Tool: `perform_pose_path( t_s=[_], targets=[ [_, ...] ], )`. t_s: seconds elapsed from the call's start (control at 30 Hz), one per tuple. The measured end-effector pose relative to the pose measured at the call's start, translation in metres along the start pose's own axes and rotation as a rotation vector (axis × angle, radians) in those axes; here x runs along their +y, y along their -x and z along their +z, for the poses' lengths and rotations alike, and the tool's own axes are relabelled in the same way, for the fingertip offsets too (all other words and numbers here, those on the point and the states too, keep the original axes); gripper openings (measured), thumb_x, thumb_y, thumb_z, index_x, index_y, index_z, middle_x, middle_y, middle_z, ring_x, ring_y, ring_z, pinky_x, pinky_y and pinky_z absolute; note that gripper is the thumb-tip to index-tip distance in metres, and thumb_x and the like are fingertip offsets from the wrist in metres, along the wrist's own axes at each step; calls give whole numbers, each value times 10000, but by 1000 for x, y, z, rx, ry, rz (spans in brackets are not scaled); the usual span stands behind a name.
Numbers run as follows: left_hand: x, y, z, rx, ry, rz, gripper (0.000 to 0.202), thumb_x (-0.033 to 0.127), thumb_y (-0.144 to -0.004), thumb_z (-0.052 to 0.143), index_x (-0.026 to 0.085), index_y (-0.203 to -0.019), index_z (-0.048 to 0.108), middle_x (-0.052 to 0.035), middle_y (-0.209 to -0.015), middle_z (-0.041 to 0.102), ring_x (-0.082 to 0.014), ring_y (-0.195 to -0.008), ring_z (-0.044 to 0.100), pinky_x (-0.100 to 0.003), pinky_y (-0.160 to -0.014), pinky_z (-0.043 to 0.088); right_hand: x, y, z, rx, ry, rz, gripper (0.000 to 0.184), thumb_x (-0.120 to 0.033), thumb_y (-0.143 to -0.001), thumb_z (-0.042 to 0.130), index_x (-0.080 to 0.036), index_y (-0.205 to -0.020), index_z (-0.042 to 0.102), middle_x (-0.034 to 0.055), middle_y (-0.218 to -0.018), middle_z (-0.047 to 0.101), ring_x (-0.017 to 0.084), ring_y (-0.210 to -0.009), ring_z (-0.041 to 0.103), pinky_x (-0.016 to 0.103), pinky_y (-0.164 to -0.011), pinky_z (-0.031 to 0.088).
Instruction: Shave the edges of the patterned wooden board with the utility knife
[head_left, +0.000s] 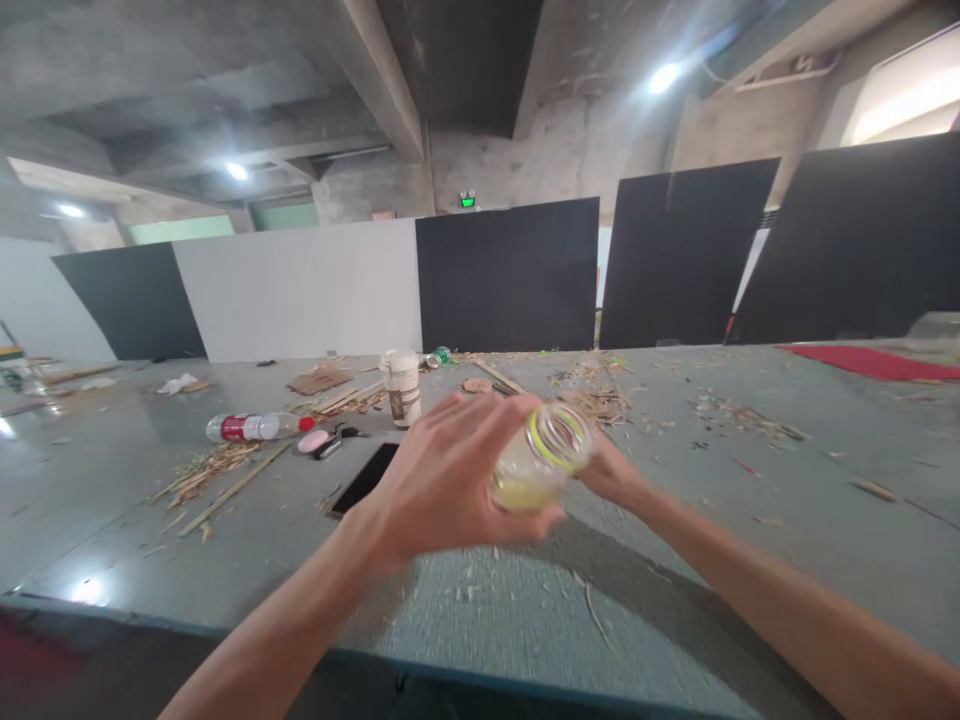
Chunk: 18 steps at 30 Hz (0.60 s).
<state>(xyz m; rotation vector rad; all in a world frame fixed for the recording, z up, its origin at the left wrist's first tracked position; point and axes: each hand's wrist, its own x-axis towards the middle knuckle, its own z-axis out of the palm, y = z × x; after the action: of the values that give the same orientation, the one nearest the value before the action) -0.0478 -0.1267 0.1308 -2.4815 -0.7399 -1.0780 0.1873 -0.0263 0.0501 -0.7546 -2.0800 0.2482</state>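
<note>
A small clear bottle (541, 462) with a yellow-green ring at its neck and a little yellowish liquid is tilted with its open mouth toward me. My left hand (442, 480) wraps its fingers round the bottle's body from the left. My right hand (611, 470) holds the bottle from behind on the right, mostly hidden by it. Both hands hover over the grey table (675, 560), above wood shavings.
On the table lie a black phone (365, 478), a paper coffee cup (403, 386), a plastic water bottle (259, 427) with a red label on its side, a pink object (313, 441), a green can (439, 356) and scattered bamboo strips (217, 470). Dark and white panels stand behind.
</note>
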Motion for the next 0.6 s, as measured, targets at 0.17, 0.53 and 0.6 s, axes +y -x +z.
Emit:
perform_pose_path(
  t_s=[0.17,0.53,0.6],
  targets=[
    [-57,6,52,-197,-244,-162,596,354,-848,747,188,-1362,492,-118,-1257,616,-297,-1154,604,-429,-991,508,1,0,-3,76,-131,27,315,-349,-1050,440,-258,-1343,508,94,-1197,605,188,-973,622,338,-801,571],
    [-67,26,83,-368,-300,-171,786,365,-816,818,150,-1412,352,-144,-1254,610,-329,-1147,597,-432,-958,485,-12,0,5,-9,49,-186,303,-240,-1007,529,-304,-1289,621,92,-1324,599,234,-1149,618,399,-847,595],
    [-66,27,85,-375,-297,-166,804,381,-810,828,140,-1408,348,-147,-1245,612,-329,-1132,602,-430,-951,484,-10,-1,6,-20,32,-190,280,-251,-998,551,-302,-1259,640,89,-1301,612,233,-1131,624,394,-837,594]
  ],
)
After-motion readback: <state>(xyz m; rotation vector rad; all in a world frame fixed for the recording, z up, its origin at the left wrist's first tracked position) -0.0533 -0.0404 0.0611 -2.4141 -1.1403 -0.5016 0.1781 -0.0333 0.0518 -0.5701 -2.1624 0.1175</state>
